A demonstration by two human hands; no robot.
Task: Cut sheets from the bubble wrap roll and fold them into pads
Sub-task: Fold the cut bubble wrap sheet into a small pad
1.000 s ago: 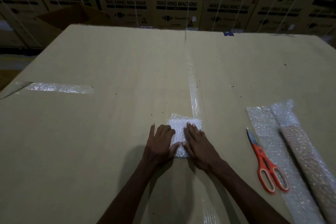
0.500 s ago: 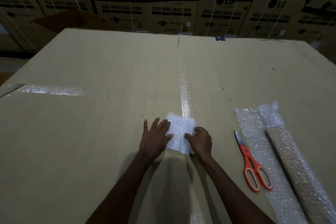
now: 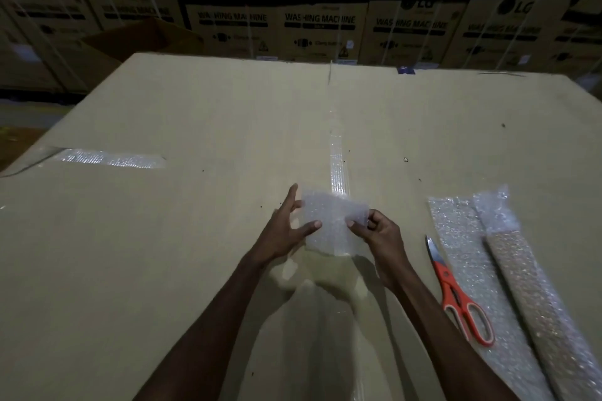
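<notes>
With both hands, left (image 3: 284, 231) and right (image 3: 374, 233), pinching the pad (image 3: 332, 221) above the surface (image 3: 195, 238), I square its edges before pressing flat.

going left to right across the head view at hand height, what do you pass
left hand → folded bubble wrap pad → right hand → orange scissors → flat bubble wrap sheet → bubble wrap roll

The scene is dim; the surface (image 3: 163, 238) catches soft overhead light, tape strips (image 3: 338, 166) glare, arms cast shadows, and the edges bow and darken.
</notes>
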